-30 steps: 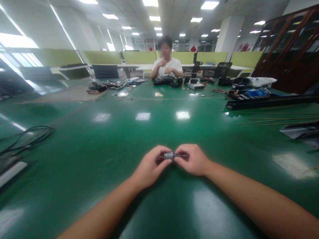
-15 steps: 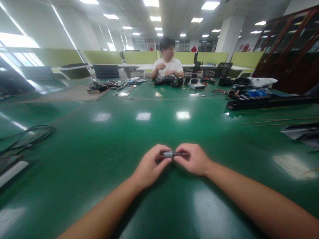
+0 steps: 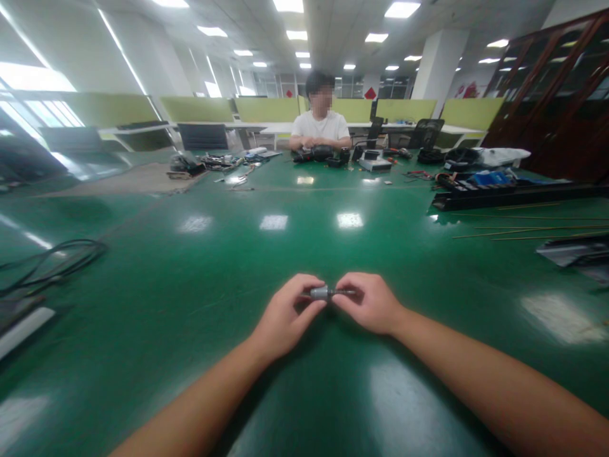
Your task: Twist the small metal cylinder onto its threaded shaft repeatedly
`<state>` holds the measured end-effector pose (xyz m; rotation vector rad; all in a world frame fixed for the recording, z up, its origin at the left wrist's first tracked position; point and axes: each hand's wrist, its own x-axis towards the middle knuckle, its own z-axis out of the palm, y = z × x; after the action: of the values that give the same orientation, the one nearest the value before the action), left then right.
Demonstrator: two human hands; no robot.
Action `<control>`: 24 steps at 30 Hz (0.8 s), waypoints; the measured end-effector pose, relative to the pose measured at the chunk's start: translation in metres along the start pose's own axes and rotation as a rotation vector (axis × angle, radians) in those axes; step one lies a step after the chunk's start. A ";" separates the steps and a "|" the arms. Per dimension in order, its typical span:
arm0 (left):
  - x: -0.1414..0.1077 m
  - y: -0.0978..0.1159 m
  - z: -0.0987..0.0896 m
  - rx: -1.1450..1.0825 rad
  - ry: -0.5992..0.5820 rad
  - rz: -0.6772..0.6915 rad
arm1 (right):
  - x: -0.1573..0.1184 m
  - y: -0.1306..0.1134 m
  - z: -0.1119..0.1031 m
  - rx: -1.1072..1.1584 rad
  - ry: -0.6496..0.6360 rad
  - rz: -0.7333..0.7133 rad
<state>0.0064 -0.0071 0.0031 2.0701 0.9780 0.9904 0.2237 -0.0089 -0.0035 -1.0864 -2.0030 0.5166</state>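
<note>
Low over the green table, my left hand (image 3: 288, 315) pinches a small grey metal cylinder (image 3: 319, 292) between thumb and fingers. A thin dark rod (image 3: 344, 292) runs out from the cylinder's right end, in line with it. My right hand (image 3: 371, 303) is closed on that rod, with thumb and forefinger near the cylinder. Both lie roughly level, and the two hands are a small gap apart. The far end of the rod is partly hidden by my right fingers. What kind of part this is I cannot make out.
Black cables (image 3: 71, 257) lie at the left. Thin yellowish rods (image 3: 528, 230) and a long black rail (image 3: 509, 195) are at the right. Across the table (image 3: 228, 244) a person in a white shirt (image 3: 320, 129) sits behind black devices (image 3: 321, 153); loose parts (image 3: 223, 162) lie beside them.
The cylinder and both hands have shifted very slightly left and up, with the same grip. The person opposite has lowered a raised hand to the devices.
</note>
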 end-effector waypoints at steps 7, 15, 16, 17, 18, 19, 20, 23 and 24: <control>0.001 0.002 0.000 0.007 0.006 0.005 | 0.000 -0.003 -0.001 -0.008 0.009 0.000; 0.001 -0.001 -0.001 0.012 0.021 0.014 | 0.000 -0.002 -0.001 -0.013 0.023 0.010; 0.001 -0.001 -0.001 0.014 0.023 0.017 | 0.000 -0.002 -0.001 -0.013 0.024 0.011; 0.001 -0.001 -0.001 0.017 0.026 0.020 | 0.000 -0.002 -0.001 -0.015 0.026 0.012; 0.001 -0.001 -0.001 0.020 0.029 0.022 | 0.000 -0.002 -0.001 -0.016 0.027 0.012; 0.001 -0.001 -0.001 0.020 0.032 0.022 | 0.000 -0.002 -0.001 -0.017 0.028 0.012; 0.001 0.000 -0.001 0.018 0.034 0.022 | 0.000 -0.002 -0.001 -0.019 0.029 0.012; 0.002 0.000 -0.001 0.015 0.040 0.020 | 0.000 -0.002 -0.002 -0.022 0.034 0.019; 0.002 0.000 -0.001 0.017 0.041 0.018 | 0.000 -0.002 -0.002 -0.022 0.035 0.020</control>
<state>0.0059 -0.0055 0.0044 2.0834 0.9931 1.0405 0.2240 -0.0102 -0.0009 -1.1226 -1.9735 0.4831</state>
